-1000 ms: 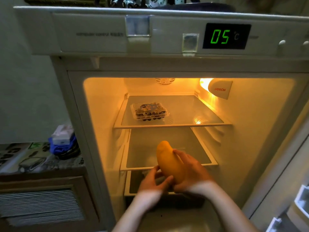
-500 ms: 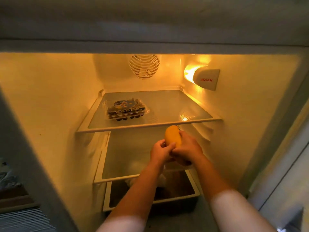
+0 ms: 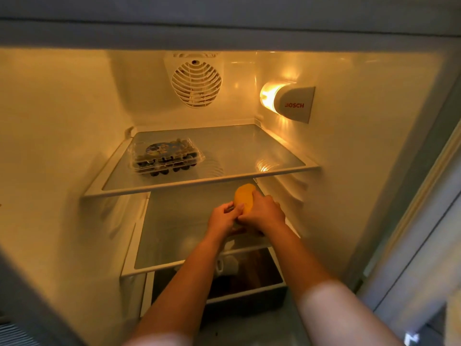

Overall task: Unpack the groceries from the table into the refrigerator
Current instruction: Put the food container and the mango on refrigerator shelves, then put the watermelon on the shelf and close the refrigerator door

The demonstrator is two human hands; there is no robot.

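Observation:
A yellow mango is held over the right side of the refrigerator's middle glass shelf, just under the top shelf's front edge. My right hand grips the mango from the right, fingers curled round it. My left hand holds its lower left end with thumb and fingers. The mango's lower part is hidden behind both hands. A clear plastic box of dark berries lies on the left of the top glass shelf.
The bottom drawer sits below the middle shelf with dim items inside. A round fan grille is on the back wall and a lit lamp housing on the right wall. The open door edge stands at the right.
Both hands have carried the mango up and deeper into the refrigerator, from in front of the drawer to over the middle shelf. My head has moved closer to the interior.

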